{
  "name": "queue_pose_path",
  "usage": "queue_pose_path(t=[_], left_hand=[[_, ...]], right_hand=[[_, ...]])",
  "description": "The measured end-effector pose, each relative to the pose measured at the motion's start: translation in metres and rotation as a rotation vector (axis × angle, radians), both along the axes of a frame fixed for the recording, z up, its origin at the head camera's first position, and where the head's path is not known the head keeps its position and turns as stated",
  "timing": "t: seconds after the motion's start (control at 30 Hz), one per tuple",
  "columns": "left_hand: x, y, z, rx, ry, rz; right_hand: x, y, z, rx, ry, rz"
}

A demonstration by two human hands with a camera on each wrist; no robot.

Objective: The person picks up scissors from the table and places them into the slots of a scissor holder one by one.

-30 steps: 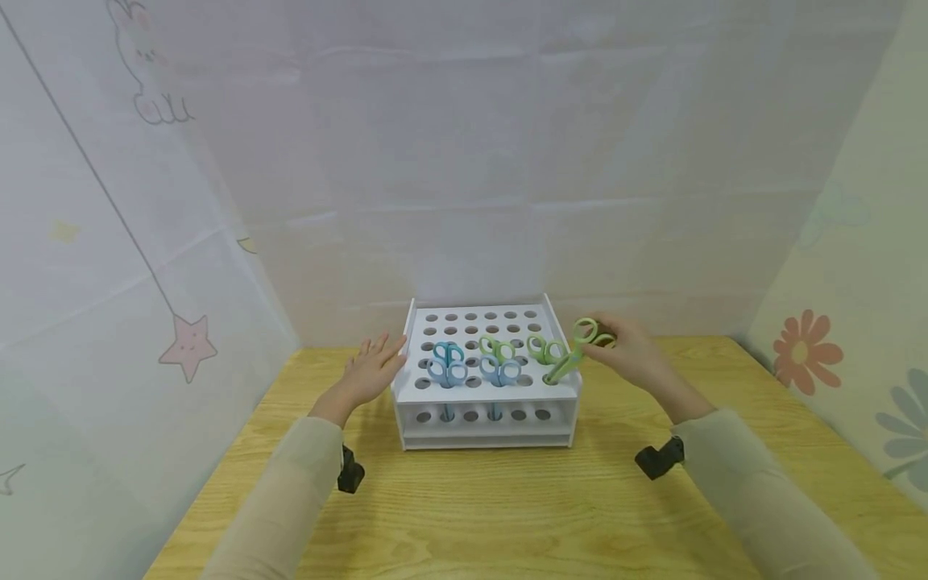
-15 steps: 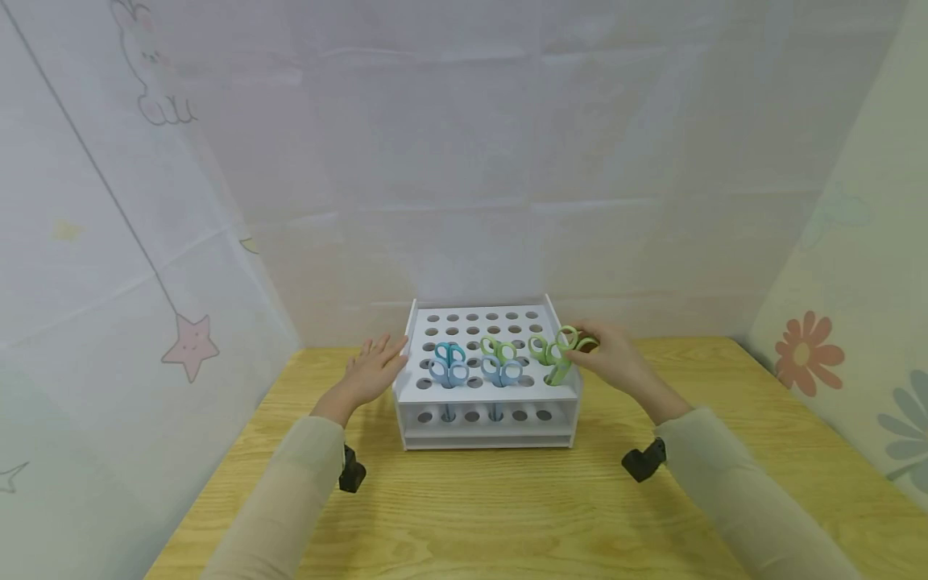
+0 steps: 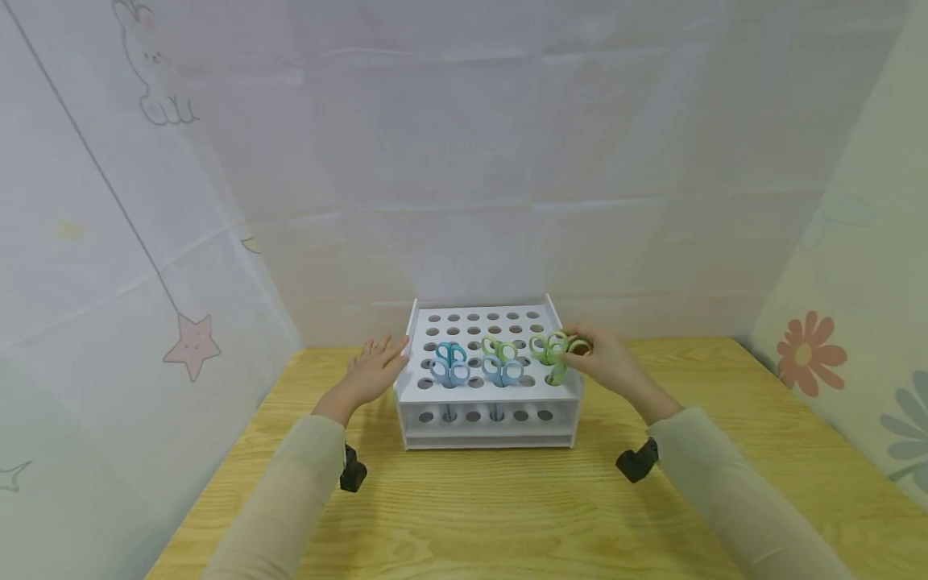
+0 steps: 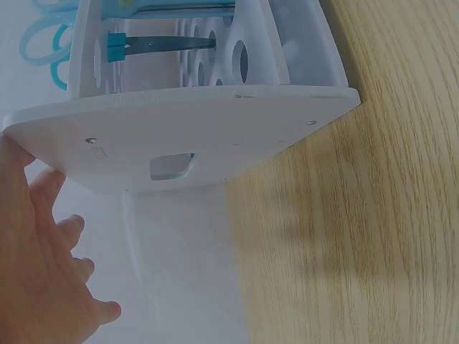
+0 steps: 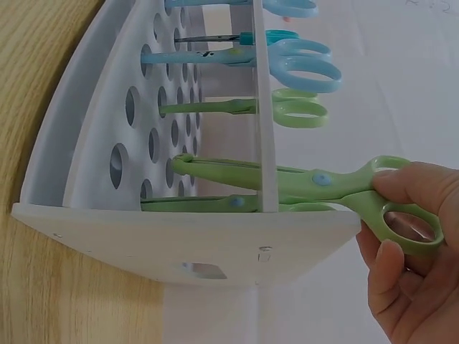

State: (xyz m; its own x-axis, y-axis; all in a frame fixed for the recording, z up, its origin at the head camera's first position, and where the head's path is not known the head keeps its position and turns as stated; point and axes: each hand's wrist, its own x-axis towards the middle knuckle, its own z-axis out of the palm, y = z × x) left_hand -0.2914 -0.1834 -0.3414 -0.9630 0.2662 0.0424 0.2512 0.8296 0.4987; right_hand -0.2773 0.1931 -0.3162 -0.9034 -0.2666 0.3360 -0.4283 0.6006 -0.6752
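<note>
A white two-tier rack with round holes stands on the table. My right hand pinches a pair of green scissors by its handle loops at the rack's right side. Its blades pass down through a front-right hole of the upper tier, tips close to the lower tier's holes. Behind it another pair of green scissors stands in the rack, partly covered. Teal scissors, two light blue scissors and further green scissors also stand upright there. My left hand, fingers extended, touches the rack's left wall.
The wooden table reaches in front of the rack and to both sides. A pale curtain hangs close behind the rack. Printed cloth walls flank the table. Black wrist cameras sit below both sleeves.
My right hand has moved left and slightly down, bringing the green scissors from a slant to nearly upright and deeper into the hole. The left hand stays at the rack's side.
</note>
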Motion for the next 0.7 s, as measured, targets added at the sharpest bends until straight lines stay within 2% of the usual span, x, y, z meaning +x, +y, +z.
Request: queue_pose_path(t=[0.27,0.7], left_hand=[[0.001,0.000,0.001,-0.008,0.011,0.000],[-0.001,0.000,0.000,0.001,-0.004,-0.001]], right_hand=[[-0.002,0.000,-0.007,0.049,-0.007,-0.003],[-0.005,-0.005,-0.011,0.066,-0.022,0.005]])
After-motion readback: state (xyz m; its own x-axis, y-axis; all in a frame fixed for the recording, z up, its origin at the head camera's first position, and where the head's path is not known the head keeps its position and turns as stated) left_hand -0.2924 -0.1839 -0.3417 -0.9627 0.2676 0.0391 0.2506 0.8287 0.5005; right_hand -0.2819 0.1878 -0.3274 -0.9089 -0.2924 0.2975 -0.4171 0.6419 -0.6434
